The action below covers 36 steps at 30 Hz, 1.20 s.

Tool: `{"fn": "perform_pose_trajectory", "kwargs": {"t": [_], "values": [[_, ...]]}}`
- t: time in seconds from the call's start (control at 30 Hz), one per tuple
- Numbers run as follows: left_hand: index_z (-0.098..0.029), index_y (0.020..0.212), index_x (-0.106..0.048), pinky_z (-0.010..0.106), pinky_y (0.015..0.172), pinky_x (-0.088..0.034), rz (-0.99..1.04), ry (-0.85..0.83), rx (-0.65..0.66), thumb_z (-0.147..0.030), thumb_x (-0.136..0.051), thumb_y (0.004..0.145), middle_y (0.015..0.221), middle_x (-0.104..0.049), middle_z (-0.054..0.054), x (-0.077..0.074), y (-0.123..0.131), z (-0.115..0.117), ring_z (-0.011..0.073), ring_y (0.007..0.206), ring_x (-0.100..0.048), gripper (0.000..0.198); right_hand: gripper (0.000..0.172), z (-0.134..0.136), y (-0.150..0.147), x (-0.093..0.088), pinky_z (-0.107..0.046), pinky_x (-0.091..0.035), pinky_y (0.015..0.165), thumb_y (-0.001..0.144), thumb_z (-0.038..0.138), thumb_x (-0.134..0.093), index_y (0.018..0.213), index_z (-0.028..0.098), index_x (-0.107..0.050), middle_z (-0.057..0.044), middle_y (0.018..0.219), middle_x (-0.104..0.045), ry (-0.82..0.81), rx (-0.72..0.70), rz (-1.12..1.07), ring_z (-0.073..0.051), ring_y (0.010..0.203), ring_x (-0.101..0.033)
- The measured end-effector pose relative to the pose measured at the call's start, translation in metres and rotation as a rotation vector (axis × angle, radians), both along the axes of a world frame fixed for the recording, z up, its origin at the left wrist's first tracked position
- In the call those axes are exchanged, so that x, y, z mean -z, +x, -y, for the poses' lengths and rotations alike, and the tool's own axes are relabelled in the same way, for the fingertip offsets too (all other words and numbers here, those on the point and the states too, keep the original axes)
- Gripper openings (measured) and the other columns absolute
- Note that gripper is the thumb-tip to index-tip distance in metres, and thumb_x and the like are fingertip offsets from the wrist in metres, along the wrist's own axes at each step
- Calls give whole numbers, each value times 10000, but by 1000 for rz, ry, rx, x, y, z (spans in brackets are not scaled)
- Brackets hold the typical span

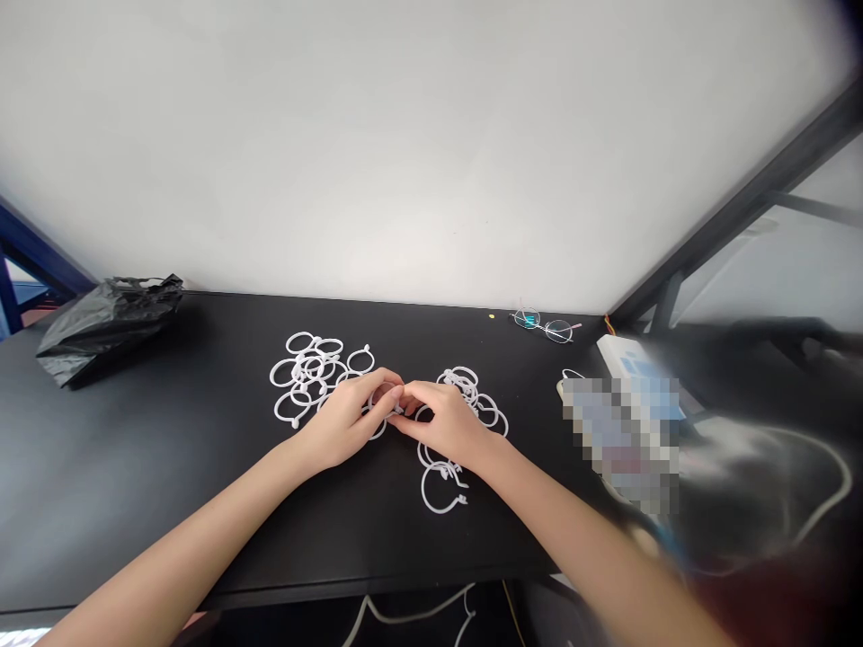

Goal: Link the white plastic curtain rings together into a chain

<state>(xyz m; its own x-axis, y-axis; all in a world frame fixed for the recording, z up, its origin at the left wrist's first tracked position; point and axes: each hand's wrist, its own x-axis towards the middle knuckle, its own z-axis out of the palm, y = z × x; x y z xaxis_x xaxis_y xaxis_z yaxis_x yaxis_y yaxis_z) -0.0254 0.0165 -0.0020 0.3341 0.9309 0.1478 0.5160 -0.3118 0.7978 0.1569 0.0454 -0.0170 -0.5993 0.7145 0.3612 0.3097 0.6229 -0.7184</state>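
My left hand (pixel 349 415) and my right hand (pixel 450 420) meet at the fingertips over the middle of the black table. Between them they pinch a white plastic ring (pixel 378 436), which looks like a shower curtain ring; fingers cover part of it. To the left, beside my left hand, lies a pile of similar rings (pixel 295 423), some showing small round knobs. A second loose group of rings (pixel 438 511) lies around and partly under my right hand. The nearest ring of that group has a visible gap at its clasp.
A crumpled black plastic bag (pixel 111 323) sits at the table's far left. Round wire glasses (pixel 558 332) rest near the back wall. On the right are a white box (pixel 617 352), a blurred-out flat item and a pale cable (pixel 842 472). The table's front edge (pixel 378 589) runs below my forearms.
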Motion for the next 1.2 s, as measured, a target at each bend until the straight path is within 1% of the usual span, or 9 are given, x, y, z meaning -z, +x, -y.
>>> {"fn": "perform_pose_trajectory", "kwargs": {"t": [0.1,0.2,0.3,0.43,0.63,0.7,0.8,0.93,1.2], "values": [[-198,1033,-565,265,678,-446,14,35,-40,-404,-381,991,837,-658,6,0,0,0,151,736,-594,280,43,0,-1,3,-258,-530,706,848,178,-641,877,194,-613,-10,807,-663,58,13,-94,-135,716,-649],[-189,1025,-568,272,686,-448,7,84,-70,-406,-367,994,873,-660,23,1,-1,-1,158,758,-598,298,22,0,-2,4,-257,-535,686,860,194,-637,875,194,-621,-10,792,-657,125,20,-161,-131,693,-643],[-181,1001,-572,272,669,-444,-47,126,-64,-408,-391,983,846,-648,28,3,-3,-1,163,749,-594,291,38,0,-2,4,-243,-533,662,859,200,-645,835,191,-617,-2,752,-645,160,10,-174,-123,665,-635],[-172,966,-573,271,636,-426,-135,200,-42,-410,-397,973,785,-603,22,4,-6,-1,156,691,-555,296,51,2,-3,3,-230,-530,646,878,230,-639,844,192,-640,-6,759,-672,184,2,-190,-119,667,-648],[-168,841,-556,251,593,-396,-68,217,-65,-407,-389,968,713,-578,4,4,-6,-1,132,617,-511,318,81,5,-2,-2,-231,-525,685,880,263,-639,906,187,-623,-4,784,-666,106,-25,-187,-118,701,-652],[-167,822,-558,247,577,-385,-34,208,-78,-418,-378,968,701,-575,3,3,-6,-1,130,606,-498,341,105,5,-1,-4,-230,-508,682,886,280,-631,877,181,-600,2,761,-634,88,-28,-157,-112,687,-626],[-165,799,-566,245,553,-361,-2,192,-92,-423,-356,970,684,-565,1,2,-5,0,125,587,-470,374,171,6,1,-8,-222,-465,635,915,285,-584,784,180,-550,14,710,-563,85,-50,-112,-100,640,-556],[-163,777,-573,248,568,-360,34,167,-68,-420,-311,981,660,-547,-5,0,-3,1,123,584,-457,420,196,7,2,-12,-216,-412,587,948,268,-521,772,182,-521,22,698,-518,44,-118,-86,-88,603,-483],[-168,729,-545,252,581,-353,64,103,-58,-451,-298,981,651,-511,-14,-1,-3,0,122,588,-429,453,258,8,2,-13,-211,-385,565,949,299,-519,719,184,-506,32,651,-498,-32,-103,-81,-82,568,-446]]}}
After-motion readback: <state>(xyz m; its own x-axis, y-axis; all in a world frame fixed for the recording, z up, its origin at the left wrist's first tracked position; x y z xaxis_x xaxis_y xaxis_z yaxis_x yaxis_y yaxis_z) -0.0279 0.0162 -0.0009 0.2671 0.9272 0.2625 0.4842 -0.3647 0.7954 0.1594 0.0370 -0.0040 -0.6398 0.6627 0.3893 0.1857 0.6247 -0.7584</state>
